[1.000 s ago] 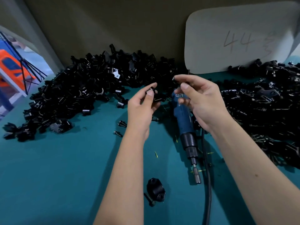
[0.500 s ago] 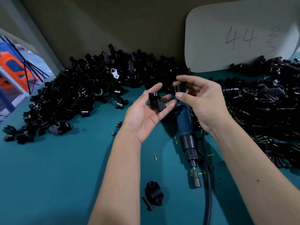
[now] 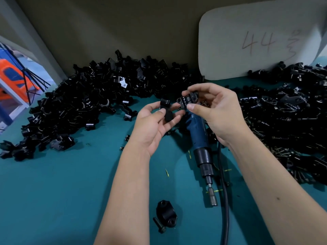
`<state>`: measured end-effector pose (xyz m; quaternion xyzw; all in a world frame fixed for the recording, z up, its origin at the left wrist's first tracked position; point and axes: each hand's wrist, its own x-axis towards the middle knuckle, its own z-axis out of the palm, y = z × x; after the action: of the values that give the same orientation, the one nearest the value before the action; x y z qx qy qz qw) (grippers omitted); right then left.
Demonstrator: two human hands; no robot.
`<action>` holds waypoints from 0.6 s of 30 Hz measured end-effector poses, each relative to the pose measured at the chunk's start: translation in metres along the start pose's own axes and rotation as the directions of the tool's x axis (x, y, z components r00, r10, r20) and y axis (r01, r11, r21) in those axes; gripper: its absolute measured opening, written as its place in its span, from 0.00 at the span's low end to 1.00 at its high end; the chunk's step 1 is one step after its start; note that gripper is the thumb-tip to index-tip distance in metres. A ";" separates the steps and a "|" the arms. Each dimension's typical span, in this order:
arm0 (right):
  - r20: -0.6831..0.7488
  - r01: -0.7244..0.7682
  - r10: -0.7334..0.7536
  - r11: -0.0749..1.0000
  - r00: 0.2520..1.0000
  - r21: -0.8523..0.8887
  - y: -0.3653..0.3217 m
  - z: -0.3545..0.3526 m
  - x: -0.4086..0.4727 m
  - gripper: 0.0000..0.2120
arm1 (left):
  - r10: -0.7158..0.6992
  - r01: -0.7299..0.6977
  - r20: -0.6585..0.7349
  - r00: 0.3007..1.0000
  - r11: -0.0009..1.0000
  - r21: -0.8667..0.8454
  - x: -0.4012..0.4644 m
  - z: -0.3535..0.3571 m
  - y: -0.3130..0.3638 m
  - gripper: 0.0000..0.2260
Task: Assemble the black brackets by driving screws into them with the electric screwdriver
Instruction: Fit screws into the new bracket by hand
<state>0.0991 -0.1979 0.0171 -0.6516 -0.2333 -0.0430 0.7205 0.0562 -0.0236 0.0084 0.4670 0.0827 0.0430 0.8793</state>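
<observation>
Head view: electric screwdriver (image 3: 198, 137) lies beneath both bracket-holding hands.

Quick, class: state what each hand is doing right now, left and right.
Left hand: palm up, holding a black bracket piece with thumb and fingers.
Right hand: pinching another black bracket between thumb and fingers.

white "44" board (image 3: 256, 41), teal tabletop (image 3: 53, 200)
</observation>
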 end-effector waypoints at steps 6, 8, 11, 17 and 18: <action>-0.032 0.004 -0.004 1.000 0.999 -0.009 0.001 -0.002 0.002 0.20 | 0.031 -0.026 -0.050 0.998 0.996 0.085 -0.001 0.000 0.002 0.14; -0.047 -0.009 0.009 1.000 0.999 -0.016 0.003 -0.002 0.003 0.21 | 0.047 -0.047 0.005 0.999 0.991 0.126 -0.003 0.001 0.004 0.17; -0.055 -0.011 0.006 0.996 0.998 -0.084 0.004 -0.001 0.003 0.20 | 0.023 -0.031 0.081 0.996 0.994 0.107 -0.004 0.001 0.005 0.13; 0.016 0.046 -0.043 0.974 0.999 -0.223 0.008 0.009 -0.001 0.15 | 0.113 -0.137 0.101 0.988 0.951 0.278 -0.005 0.003 -0.001 0.06; 0.024 0.044 -0.039 0.972 0.999 -0.229 0.009 0.009 -0.001 0.15 | 0.125 -0.149 0.094 0.988 0.936 0.318 -0.005 0.001 -0.001 0.06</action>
<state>0.0985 -0.1884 0.0092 -0.7257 -0.2473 -0.0785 0.6372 0.0517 -0.0261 0.0085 0.6110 0.0242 0.0730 0.7879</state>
